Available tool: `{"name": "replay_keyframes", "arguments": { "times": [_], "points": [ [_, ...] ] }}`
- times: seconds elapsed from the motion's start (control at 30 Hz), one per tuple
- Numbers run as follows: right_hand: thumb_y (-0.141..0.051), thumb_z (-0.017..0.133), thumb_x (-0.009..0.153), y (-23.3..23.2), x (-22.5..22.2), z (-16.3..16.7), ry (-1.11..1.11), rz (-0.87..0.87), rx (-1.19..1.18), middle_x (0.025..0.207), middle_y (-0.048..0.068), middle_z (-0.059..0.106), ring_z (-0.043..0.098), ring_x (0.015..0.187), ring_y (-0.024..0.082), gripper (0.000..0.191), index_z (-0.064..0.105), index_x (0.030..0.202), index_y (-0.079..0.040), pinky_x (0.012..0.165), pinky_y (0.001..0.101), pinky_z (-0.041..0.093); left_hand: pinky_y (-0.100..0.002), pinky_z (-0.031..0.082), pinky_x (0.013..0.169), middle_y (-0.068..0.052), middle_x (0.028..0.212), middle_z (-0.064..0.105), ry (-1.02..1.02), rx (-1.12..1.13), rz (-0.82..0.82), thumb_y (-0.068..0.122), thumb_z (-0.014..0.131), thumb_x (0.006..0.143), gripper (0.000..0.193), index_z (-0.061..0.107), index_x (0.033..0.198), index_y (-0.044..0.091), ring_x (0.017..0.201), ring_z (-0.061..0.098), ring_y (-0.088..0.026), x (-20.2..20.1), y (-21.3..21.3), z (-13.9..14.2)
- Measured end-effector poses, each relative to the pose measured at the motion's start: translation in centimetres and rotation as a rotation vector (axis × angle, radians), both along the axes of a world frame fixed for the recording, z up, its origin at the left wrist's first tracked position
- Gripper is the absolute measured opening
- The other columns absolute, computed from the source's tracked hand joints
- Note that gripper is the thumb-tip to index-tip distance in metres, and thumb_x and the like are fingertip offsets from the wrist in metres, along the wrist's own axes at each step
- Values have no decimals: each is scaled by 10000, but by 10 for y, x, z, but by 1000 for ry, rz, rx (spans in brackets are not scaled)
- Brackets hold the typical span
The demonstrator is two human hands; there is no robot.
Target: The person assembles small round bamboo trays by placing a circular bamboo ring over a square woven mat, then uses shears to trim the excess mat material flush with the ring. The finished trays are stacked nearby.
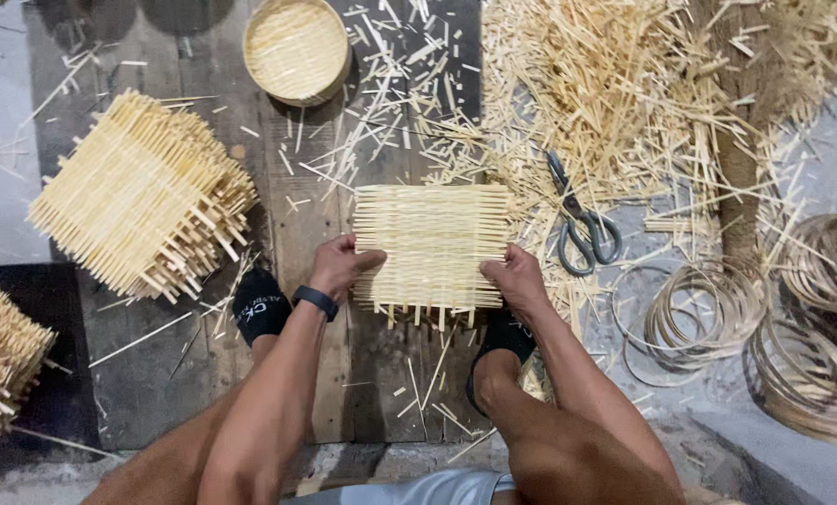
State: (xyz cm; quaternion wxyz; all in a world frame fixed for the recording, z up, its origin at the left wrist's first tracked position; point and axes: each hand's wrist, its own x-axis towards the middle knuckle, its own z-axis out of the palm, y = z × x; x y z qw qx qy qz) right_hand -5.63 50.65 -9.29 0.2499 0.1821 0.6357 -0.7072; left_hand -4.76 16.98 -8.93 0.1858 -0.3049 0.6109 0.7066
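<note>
bamboo mat (432, 245) — left hand (339, 266), right hand (515, 278) grip opposite edges, arms outstretched

Even, soft overhead light, faint shadows, sharp centre, slight wide-angle stretch at edges.

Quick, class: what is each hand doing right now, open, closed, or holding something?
Left hand: closed on the left edge of the woven bamboo mat.
Right hand: closed on the mat's right edge.
</note>
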Motion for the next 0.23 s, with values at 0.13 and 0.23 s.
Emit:
{"name": "replay_keyframes", "arguments": {
  "times": [0.13, 0.23],
  "points": [
    [-51, 710, 830, -1, 6, 1, 9, -3, 48, 955, 50, 739, 662, 792, 107, 257, 676, 1077, 13, 710, 268, 540, -299, 598, 684, -106, 933, 773, -14, -24, 1, -4, 869, 753, 276, 733, 992, -28, 752, 713, -145, 7, 0, -14],
    [-102, 743, 855, 1, 17, 2, 39, 38, 211, 929, 59, 722, 638, 790, 106, 256, 693, 1085, -2, 686, 285, 526, -292, 596, 699, -96, 947, 769, -12, -9, -33, -1, 871, 743, 306, 735, 1018, -5, 765, 713, -143, 14, -6, -20]
  ]
}}
